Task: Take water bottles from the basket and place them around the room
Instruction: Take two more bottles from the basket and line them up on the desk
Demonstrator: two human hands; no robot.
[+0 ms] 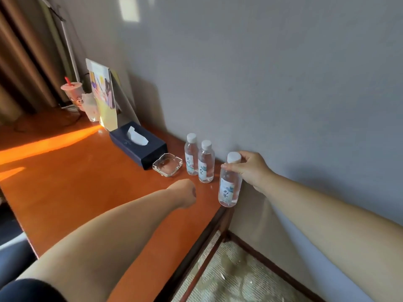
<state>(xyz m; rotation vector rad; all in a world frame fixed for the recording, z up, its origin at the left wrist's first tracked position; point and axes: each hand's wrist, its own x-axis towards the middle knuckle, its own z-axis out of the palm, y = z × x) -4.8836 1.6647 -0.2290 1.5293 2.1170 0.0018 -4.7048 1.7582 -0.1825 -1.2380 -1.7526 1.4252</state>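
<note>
My right hand (pixel 248 168) grips a clear water bottle (pixel 229 188) by its neck, just under the white cap. The bottle stands at the near right corner of the orange desk (pixel 87 182), close to the wall. Two more water bottles stand upright to its left by the wall, one nearer (pixel 205 163) and one farther (pixel 191 154). My left hand (pixel 184 192) hovers over the desk in front of these bottles with its fingers curled under, holding nothing that I can see. No basket is in view.
A glass ashtray (pixel 167 164) and a dark blue tissue box (pixel 137 144) sit left of the bottles. Farther back stand a propped-up booklet (pixel 103 94) and a drink cup with a red straw (pixel 73 92). Brown curtains hang at the far left. Carpet lies below the desk's right edge.
</note>
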